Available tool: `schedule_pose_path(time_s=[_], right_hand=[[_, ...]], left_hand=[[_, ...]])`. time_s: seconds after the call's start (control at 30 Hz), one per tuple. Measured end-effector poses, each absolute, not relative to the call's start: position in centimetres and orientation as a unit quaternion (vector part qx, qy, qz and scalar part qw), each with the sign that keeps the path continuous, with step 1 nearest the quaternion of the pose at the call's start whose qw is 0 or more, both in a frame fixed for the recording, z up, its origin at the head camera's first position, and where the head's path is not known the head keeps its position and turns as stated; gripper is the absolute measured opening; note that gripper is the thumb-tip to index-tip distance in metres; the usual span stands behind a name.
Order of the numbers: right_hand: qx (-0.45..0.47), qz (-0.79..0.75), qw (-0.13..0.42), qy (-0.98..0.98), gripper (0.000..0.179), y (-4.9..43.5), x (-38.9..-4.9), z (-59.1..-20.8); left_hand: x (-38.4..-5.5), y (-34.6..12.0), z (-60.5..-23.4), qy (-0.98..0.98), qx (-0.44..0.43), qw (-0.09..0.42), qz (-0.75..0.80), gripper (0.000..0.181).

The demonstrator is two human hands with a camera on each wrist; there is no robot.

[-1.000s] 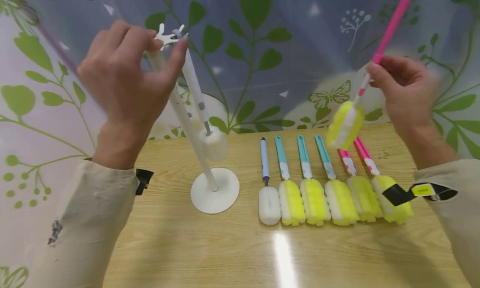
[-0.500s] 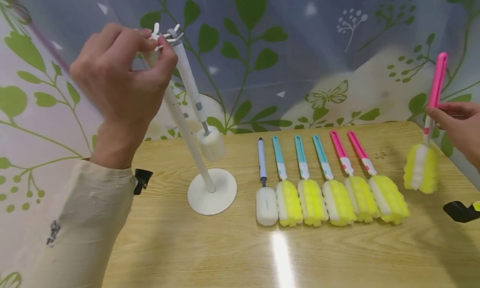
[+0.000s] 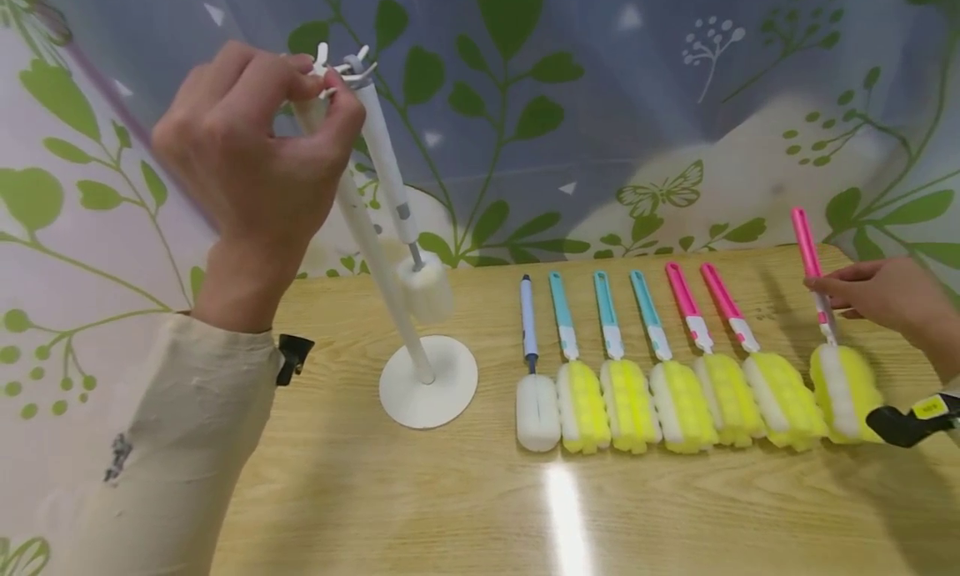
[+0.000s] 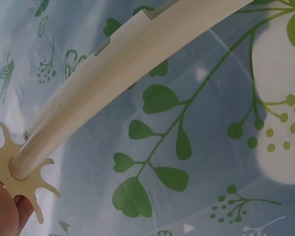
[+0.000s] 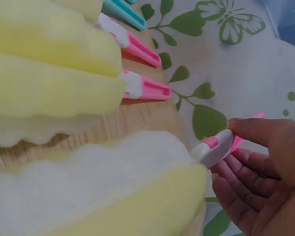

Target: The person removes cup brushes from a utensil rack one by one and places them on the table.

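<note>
My left hand (image 3: 255,142) grips the hooked top of a white stand (image 3: 367,234), whose round base (image 3: 427,401) rests on the table. The left wrist view shows the star-shaped hook crown (image 4: 32,184) with fingers around it. From one hook hangs a white-handled bottle brush (image 3: 386,155), its white sponge head down beside the pole. At the table's right, my right hand (image 3: 892,293) pinches the pink handle of a yellow-and-white sponge brush (image 3: 847,393). Its head lies at the end of the row while the handle appears raised off the wood in the right wrist view.
Left of the held brush runs a row: a brush with a lavender handle (image 3: 528,318), three with teal handles (image 3: 562,309) and two with pink handles (image 3: 723,297). They lie on the wooden table (image 3: 450,501). A leaf-patterned curtain (image 3: 525,142) stands behind.
My right hand has carried the pink-handled brush rightward and down from the air to the right end of the row. My left hand stays at the stand's top.
</note>
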State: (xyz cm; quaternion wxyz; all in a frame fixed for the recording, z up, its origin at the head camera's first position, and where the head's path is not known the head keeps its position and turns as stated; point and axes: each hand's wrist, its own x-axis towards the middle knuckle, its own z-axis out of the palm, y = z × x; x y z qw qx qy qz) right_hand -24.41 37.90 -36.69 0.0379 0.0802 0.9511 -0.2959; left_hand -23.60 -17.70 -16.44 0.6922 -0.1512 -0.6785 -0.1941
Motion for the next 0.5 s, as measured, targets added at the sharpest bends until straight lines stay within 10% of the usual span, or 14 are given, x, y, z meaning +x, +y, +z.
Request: schedule_pose_path(time_s=[0.5], right_hand=[[0.084, -0.275, 0.123, 0.950, 0.080, 38.6, -26.5, -40.5]], left_hand=[[-23.9, -16.9, -16.2, -0.677, -0.176, 0.688, -0.193, 0.022]])
